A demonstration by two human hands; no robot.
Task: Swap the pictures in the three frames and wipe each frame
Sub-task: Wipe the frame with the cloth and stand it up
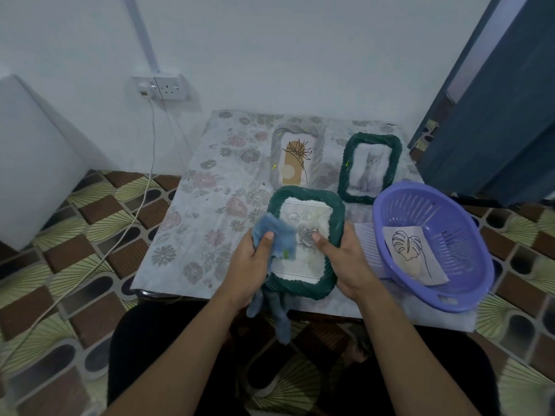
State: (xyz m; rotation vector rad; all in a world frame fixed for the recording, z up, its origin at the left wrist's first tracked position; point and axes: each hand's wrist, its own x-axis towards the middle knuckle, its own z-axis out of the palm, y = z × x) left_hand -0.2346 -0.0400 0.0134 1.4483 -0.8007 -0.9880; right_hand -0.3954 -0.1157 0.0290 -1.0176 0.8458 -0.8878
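A dark green frame (309,196) with a grey rose picture is tilted up at the table's near edge. My left hand (253,262) grips its left side together with a blue cloth (276,235), whose end hangs below the table edge. My right hand (345,259) grips the frame's right side, thumb lying on the picture. Further back lie a grey frame (277,145) with a line-drawn plant picture and a second green frame (345,166) with a cat picture. A loose leaf drawing (411,253) lies in the purple basket (468,235).
The small table (204,205) wears a floral cloth and stands against a white wall. A white cable (141,187) runs from the wall socket (168,87) down across the patterned floor on the left. A dark blue door (495,109) stands at the right.
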